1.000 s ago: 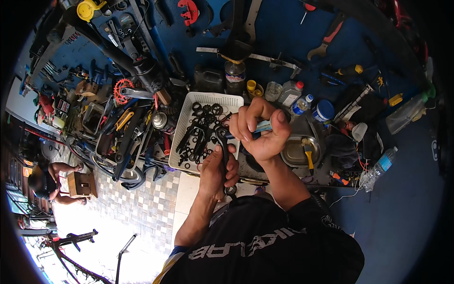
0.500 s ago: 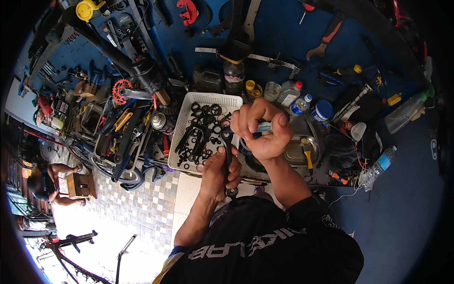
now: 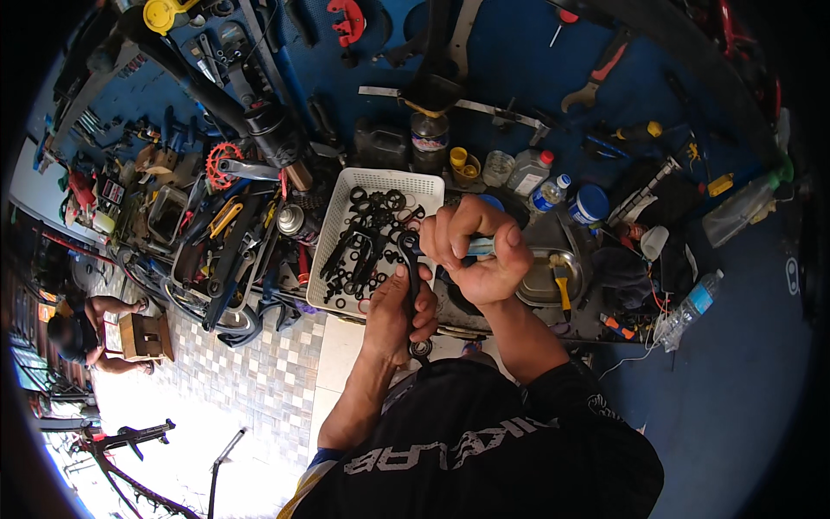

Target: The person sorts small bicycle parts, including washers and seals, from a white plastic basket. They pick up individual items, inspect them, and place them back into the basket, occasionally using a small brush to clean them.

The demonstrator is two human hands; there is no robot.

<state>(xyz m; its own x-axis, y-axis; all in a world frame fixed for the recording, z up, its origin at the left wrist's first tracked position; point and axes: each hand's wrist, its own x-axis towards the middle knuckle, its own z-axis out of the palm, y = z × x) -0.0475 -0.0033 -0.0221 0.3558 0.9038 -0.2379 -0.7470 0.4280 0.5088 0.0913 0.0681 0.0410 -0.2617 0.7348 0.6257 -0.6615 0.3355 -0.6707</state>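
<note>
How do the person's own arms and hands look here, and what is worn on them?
Both hands, the left hand and the right hand, are bare, with no gloves. The forearms are uncovered too. Dark sleeves are pushed up to about the elbows; the right sleeve has a small pale pattern at its cuff. I cannot make out any watch or ring.

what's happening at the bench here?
A person stands at a cluttered workbench. The left hand grips a black bicycle crank arm upright, while the right hand holds a light blue-handled tool against its upper end. Just behind sits a white basket of black rings and parts.
</note>
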